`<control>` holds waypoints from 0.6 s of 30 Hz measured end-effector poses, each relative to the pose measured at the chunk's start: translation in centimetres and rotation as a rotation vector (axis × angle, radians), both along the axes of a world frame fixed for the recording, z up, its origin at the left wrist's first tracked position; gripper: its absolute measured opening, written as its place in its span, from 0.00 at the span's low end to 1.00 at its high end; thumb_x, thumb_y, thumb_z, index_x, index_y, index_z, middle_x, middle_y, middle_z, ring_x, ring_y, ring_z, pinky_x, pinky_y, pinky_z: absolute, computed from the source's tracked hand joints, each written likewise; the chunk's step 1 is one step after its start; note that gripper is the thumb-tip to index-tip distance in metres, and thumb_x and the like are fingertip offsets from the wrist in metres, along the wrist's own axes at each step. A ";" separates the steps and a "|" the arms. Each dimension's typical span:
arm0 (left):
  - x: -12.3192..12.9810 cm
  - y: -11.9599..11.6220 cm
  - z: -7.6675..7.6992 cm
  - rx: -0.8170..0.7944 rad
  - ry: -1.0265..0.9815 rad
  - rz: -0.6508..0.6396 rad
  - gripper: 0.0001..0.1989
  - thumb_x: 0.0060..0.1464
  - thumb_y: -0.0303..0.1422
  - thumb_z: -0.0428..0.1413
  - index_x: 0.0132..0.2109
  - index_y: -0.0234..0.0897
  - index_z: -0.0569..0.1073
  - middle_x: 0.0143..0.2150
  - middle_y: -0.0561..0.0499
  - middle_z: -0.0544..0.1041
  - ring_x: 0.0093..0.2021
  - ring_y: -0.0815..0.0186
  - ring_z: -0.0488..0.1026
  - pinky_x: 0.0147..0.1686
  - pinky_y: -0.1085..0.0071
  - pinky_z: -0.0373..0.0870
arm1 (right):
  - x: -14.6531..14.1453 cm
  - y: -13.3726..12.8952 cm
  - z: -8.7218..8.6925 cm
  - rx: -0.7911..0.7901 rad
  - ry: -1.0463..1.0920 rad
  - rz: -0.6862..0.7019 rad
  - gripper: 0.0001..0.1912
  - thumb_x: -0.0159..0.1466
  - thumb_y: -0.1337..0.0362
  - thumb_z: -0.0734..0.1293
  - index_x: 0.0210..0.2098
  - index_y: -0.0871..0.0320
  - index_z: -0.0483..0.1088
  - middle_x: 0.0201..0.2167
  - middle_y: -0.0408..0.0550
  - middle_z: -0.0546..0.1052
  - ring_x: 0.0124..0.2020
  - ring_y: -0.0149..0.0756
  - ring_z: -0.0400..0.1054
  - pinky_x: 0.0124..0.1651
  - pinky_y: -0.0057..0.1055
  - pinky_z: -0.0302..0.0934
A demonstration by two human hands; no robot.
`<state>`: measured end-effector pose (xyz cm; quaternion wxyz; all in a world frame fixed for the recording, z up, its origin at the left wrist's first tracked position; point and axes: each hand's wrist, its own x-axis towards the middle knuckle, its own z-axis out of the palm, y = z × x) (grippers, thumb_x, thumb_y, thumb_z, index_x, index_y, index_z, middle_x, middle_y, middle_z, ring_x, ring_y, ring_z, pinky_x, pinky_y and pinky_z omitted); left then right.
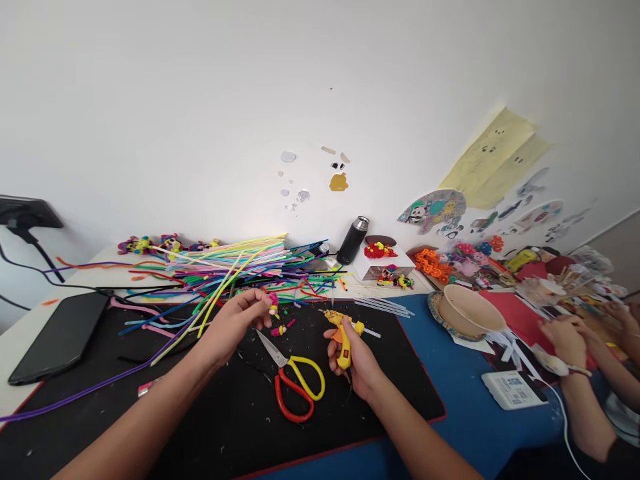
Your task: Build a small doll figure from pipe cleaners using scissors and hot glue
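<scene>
Between the fingertips of my left hand (246, 316) is a small pink and yellow pipe-cleaner piece (273, 303), partly hidden by the fingers. My right hand (356, 360) grips a yellow hot glue gun (345, 347), its nozzle pointing left toward the left hand. A clear glue stick (371, 333) sticks out of the gun's back. Just below the left fingertips, a second pink and yellow pipe-cleaner piece (283, 329) lies on the black mat (220, 420). Scissors (293, 380) with one red and one yellow handle rest slightly apart on the mat between my hands.
Behind the mat lies a pile of coloured pipe cleaners (235, 263). A black phone (60, 337) is at left. Near the wall stand a black bottle (353, 240) and a white box (383, 267). A beige bowl (473, 310) sits right; beyond it are another person's hands (567, 340).
</scene>
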<state>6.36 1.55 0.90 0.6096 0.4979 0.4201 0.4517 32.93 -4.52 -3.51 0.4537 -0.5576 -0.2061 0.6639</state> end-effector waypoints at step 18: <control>1.0 -1.1 -0.1 -0.025 0.003 -0.096 0.19 0.54 0.51 0.66 0.33 0.40 0.74 0.27 0.51 0.77 0.29 0.63 0.71 0.32 0.68 0.63 | 2.9 0.0 0.4 -0.135 -0.117 0.241 0.39 0.77 0.37 0.47 0.47 0.63 0.75 0.28 0.52 0.82 0.20 0.34 0.77 0.14 0.20 0.54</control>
